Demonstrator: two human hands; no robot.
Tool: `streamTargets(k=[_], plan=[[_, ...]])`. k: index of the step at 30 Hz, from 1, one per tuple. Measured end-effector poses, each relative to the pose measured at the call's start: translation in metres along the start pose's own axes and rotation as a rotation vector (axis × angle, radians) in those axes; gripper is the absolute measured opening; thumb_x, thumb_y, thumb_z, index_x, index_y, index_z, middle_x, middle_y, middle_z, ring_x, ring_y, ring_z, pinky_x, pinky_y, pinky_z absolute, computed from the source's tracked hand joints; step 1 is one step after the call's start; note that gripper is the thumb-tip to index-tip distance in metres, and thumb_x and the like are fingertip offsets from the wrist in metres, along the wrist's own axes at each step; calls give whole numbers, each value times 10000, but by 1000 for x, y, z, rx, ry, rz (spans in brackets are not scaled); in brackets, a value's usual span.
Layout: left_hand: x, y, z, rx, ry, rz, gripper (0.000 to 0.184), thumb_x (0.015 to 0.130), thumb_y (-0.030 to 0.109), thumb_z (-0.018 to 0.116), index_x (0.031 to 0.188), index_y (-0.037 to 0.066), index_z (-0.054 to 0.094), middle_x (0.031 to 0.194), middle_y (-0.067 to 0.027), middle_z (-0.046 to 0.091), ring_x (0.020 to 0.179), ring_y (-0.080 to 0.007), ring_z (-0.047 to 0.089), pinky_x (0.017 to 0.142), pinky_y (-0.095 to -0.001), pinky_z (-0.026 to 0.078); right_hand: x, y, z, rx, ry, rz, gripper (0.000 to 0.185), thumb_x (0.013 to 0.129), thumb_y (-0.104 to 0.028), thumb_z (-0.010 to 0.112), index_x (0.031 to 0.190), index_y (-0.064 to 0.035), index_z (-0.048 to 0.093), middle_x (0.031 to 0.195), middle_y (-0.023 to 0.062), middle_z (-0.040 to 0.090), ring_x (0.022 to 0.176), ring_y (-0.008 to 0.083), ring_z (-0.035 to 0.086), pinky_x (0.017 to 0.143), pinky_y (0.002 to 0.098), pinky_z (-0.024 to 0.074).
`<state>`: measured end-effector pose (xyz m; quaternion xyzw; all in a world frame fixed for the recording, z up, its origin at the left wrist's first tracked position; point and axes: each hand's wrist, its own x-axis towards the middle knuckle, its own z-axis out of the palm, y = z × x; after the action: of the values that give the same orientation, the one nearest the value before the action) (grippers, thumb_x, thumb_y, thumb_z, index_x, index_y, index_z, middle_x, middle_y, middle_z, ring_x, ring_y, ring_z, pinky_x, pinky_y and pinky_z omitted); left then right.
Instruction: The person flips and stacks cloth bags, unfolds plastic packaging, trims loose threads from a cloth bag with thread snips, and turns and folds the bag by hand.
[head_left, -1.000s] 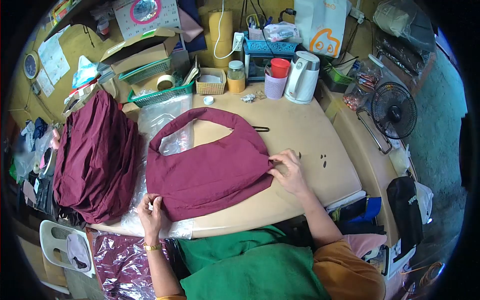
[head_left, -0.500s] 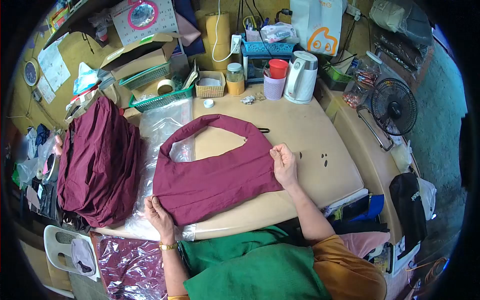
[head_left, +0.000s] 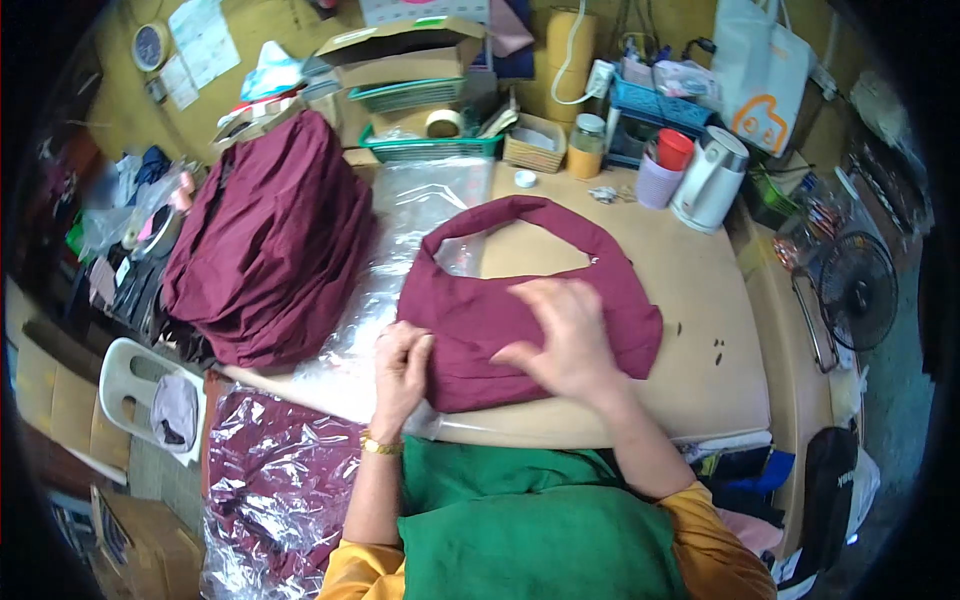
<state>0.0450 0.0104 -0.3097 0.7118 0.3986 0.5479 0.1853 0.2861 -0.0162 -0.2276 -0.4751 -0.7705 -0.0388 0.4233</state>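
A maroon fabric shoulder bag [head_left: 480, 310] lies flat on the table, its wide strap curving away from me. At the bag's lower left edge, my left hand [head_left: 402, 362] is closed, fingers pinching the fabric there. My right hand [head_left: 570, 345] is over the right half of the bag, thumb and fingers apart, slightly blurred, and holds nothing. It hides part of the bag's body beneath. To the left stands a tall pile of the same maroon fabric [head_left: 275, 240], beside clear plastic bags [head_left: 400, 230] lying on the table.
Along the back stand a green basket [head_left: 430, 148], a jar [head_left: 586, 145], a purple cup [head_left: 658, 180] and a white electric kettle [head_left: 710, 180]. A black fan [head_left: 857, 290] is at the right. Plastic-wrapped maroon goods [head_left: 280, 470] lie at the lower left, near a white chair [head_left: 125, 390].
My right hand has let go of the bag's right edge and moved left over it, opening. My left hand stays at the left edge. The camera view has swung left.
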Motion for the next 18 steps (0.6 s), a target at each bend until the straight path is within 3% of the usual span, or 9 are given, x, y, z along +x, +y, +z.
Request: streamTargets(k=[2, 4, 7, 8, 10, 12, 14, 15, 18], plan=[[3, 27, 9, 50, 40, -20, 46, 875, 45, 650, 903, 13, 667, 874, -105, 602, 849, -259, 561, 782, -365, 439, 0, -14, 43, 108, -180, -118, 288, 809, -309, 737, 966, -78, 666, 930, 66, 658, 929, 244, 611, 916, 432, 381], [-5, 43, 4, 346, 227, 12, 294, 861, 101, 694, 1114, -6, 589, 1035, -146, 571, 913, -273, 564, 859, -368, 450, 5, -11, 60, 125, -172, -99, 235, 828, -288, 720, 922, -81, 659, 887, 59, 658, 885, 232, 618, 903, 424, 383], [-47, 33, -3, -173, 137, -596, 581, 826, 204, 770, 1222, -53, 431, 1033, -144, 547, 958, -204, 552, 843, -356, 470, 22, -13, 53, 212, -162, -18, 174, 871, -240, 682, 804, -88, 631, 732, 43, 641, 717, 221, 627, 834, 404, 393], [-55, 25, -1, -185, 72, -616, 577, 844, 150, 762, 1247, -32, 392, 982, -123, 573, 871, -176, 591, 784, -318, 513, 24, -15, 50, 243, -214, 35, 182, 875, -246, 681, 796, -90, 633, 684, 41, 633, 670, 229, 623, 819, 404, 394], [-61, 31, 6, -660, 44, -892, 575, 877, 94, 729, 1285, -9, 337, 895, -87, 594, 749, -141, 613, 694, -268, 549, 28, -22, 49, 259, -234, 36, 191, 858, -233, 707, 762, -81, 642, 630, 52, 605, 618, 246, 600, 777, 388, 412], [-64, 24, 16, -707, 54, -841, 585, 883, 69, 719, 1300, 5, 314, 859, -73, 596, 716, -130, 617, 668, -254, 556, 33, -21, 55, 270, -249, 34, 202, 841, -220, 733, 728, -73, 650, 575, 62, 578, 565, 262, 578, 736, 371, 430], [-64, 23, 16, -757, 59, -786, 598, 888, 45, 708, 1315, 20, 290, 822, -58, 598, 683, -119, 621, 641, -240, 564, 40, -13, 64, 144, -167, -70, 256, 832, -241, 749, 686, -62, 639, 529, 112, 543, 495, 309, 548, 613, 395, 443], [-63, 24, 14, -782, 35, -762, 612, 875, 33, 719, 1313, 28, 291, 821, -57, 597, 686, -122, 625, 646, -242, 559, 43, -10, 63, 122, -126, -16, 296, 836, -257, 748, 661, -54, 623, 529, 149, 533, 478, 338, 541, 523, 416, 435], [-57, 37, 15, -903, 51, -793, 637, 850, 5, 737, 1306, 40, 292, 816, -57, 599, 685, -127, 630, 651, -247, 554, 48, -1, 65, 130, -120, 63, 320, 872, -300, 707, 669, -67, 625, 548, 112, 582, 523, 344, 569, 596, 435, 428]])
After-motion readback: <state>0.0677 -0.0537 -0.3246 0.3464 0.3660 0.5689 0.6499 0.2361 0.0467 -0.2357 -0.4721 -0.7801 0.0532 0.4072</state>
